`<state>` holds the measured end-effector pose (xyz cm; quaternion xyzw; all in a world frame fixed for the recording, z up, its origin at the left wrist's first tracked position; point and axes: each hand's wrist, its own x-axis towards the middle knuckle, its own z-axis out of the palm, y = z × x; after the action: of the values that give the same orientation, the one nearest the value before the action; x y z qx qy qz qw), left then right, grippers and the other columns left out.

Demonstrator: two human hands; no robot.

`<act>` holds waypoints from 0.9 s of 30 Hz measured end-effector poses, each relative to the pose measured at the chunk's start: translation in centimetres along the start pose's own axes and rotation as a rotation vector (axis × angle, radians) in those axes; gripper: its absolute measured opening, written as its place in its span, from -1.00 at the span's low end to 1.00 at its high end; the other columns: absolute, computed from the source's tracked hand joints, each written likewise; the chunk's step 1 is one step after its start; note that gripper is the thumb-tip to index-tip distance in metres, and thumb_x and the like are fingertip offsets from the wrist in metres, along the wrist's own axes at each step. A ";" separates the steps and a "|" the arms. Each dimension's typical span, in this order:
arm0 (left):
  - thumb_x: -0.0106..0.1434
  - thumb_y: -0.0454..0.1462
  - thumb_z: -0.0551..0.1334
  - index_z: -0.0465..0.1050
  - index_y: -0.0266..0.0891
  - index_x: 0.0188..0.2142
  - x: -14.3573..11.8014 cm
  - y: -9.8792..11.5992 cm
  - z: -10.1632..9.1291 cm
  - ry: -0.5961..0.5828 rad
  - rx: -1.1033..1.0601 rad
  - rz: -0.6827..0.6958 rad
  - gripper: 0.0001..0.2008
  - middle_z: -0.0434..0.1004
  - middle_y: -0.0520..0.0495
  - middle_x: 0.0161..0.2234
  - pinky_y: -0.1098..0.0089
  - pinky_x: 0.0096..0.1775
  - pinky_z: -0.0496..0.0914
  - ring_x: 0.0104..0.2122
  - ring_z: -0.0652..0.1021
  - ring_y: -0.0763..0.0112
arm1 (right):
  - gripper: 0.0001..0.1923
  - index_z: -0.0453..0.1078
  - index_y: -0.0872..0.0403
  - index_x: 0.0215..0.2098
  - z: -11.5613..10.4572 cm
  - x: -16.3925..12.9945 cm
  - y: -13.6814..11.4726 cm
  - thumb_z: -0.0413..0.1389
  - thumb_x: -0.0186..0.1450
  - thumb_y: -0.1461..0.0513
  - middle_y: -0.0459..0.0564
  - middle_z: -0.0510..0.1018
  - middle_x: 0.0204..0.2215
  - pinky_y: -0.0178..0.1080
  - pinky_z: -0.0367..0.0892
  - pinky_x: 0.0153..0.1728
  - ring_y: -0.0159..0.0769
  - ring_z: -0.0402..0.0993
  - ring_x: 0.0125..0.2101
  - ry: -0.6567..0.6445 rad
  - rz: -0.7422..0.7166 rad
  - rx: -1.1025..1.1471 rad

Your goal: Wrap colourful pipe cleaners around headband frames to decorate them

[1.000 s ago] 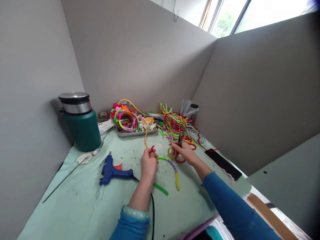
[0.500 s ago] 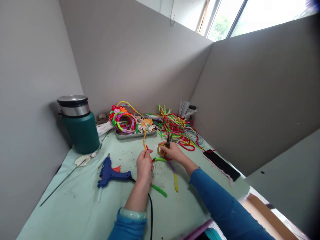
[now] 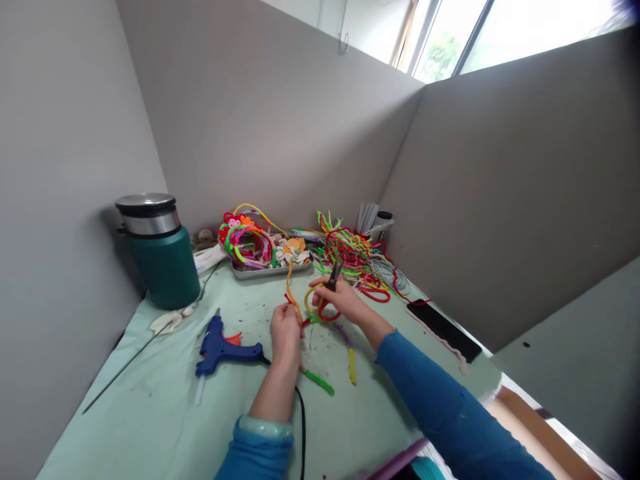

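My left hand (image 3: 286, 335) is closed in a pinch on a fuzzy pipe cleaner (image 3: 291, 288), orange with a red tip beside it. Just to the right, my right hand (image 3: 341, 298) grips a pair of scissors (image 3: 334, 275), dark blades pointing up and away, with a yellow and a red handle loop at the fingers. Under and between the hands lie more pipe cleaner pieces: a green one (image 3: 319, 383) by the left wrist and a purple-and-yellow one (image 3: 353, 365) below the right hand. The left fingertips partly hide what they pinch.
A blue glue gun (image 3: 223, 350) lies left of my left hand, its black cord running under the wrist. Behind stand a metal tray (image 3: 273, 271) of colourful loops and scraps, a pipe cleaner heap (image 3: 350, 247) and a green flask (image 3: 163, 267). A black phone (image 3: 445, 330) lies right.
My right hand with the scissors has shifted slightly left and up, and the handle loops now show wider apart. My left hand has moved a little left, with the red tip higher.
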<state>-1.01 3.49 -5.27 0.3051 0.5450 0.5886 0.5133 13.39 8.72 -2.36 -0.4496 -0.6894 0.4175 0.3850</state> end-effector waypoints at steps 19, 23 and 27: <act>0.14 -0.23 0.05 0.20 -0.21 -0.38 -0.4 0.5 0.2 -0.050 0.051 -0.087 -0.90 0.20 0.19 -0.68 0.54 -0.79 0.07 -0.83 0.16 0.61 | -0.75 0.37 0.14 -0.24 -0.4 1.5 -1.2 0.05 0.15 0.18 -0.09 0.49 -0.58 -0.31 0.36 -0.46 -0.37 0.43 -0.54 0.160 -0.029 0.078; 0.13 -0.24 0.07 0.20 -0.22 -0.38 -0.5 0.6 0.2 -0.066 0.071 -0.085 -0.90 0.25 0.16 -0.64 0.55 -0.79 0.09 -0.81 0.19 0.61 | -0.79 0.39 0.14 -0.28 -1.1 2.2 1.0 0.01 0.15 0.24 -0.10 0.47 -0.61 -0.35 0.31 -0.50 -0.39 0.39 -0.57 0.142 0.038 -0.127; 0.12 -0.27 0.06 0.20 -0.23 -0.40 -0.5 0.5 0.2 -0.084 0.072 -0.079 -0.94 0.32 0.11 -0.59 0.59 -0.77 0.10 -0.78 0.22 0.63 | -0.83 0.39 0.14 -0.35 -1.8 1.9 2.2 0.00 0.13 0.27 -0.10 0.46 -0.60 -0.37 0.28 -0.49 -0.41 0.37 -0.57 0.259 0.015 -0.219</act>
<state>-0.78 3.17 -4.69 0.3259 0.5553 0.5346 0.5474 15.10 11.48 -3.44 -0.5440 -0.6720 0.2815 0.4163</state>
